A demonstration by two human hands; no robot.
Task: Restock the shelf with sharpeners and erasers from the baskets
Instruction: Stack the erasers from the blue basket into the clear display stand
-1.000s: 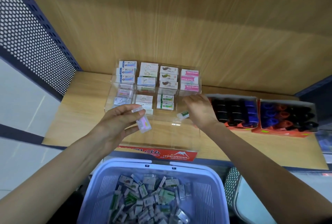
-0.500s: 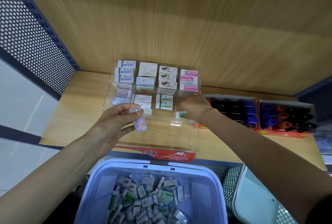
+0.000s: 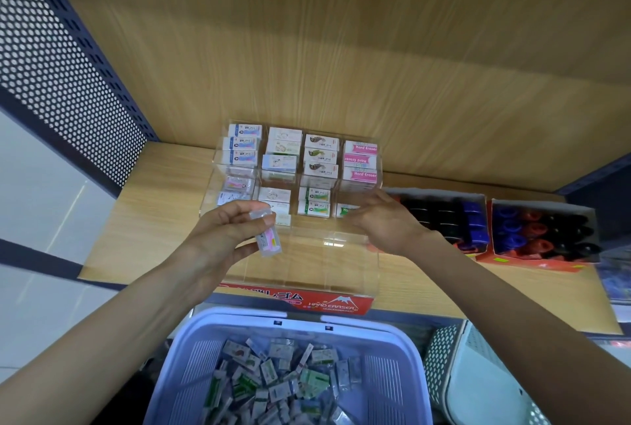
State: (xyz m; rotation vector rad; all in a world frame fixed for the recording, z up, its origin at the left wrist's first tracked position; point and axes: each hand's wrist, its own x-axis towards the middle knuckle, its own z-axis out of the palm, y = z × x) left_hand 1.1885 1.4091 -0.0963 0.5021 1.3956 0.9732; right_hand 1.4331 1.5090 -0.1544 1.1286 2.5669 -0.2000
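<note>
- Head view: I see a wooden shelf (image 3: 153, 206) with a clear display tray (image 3: 355, 274) at its centre. Rows of boxed erasers (image 3: 283, 151) fill the tray's 12 o'clock end.
- The left hand (image 3: 218, 240), at the tray's 9 o'clock edge, pinches a pink-labelled eraser (image 3: 268, 237) between its thumb and curled fingers, above the tray.
- The right hand (image 3: 382, 220) reaches in from 3 o'clock. Its fingertips meet a green-labelled eraser (image 3: 345, 210) in the rightmost column; I cannot tell whether it grips or only touches it.
- At the tray's 3 o'clock, two red boxes (image 3: 543, 233) of dark and blue sharpeners sit on the shelf.
- At 6 o'clock, below the shelf, a blue basket (image 3: 239, 314) holds loose erasers (image 3: 273, 380).
- A white basket (image 3: 478, 373) stands just beside it, at 4 o'clock.
</note>
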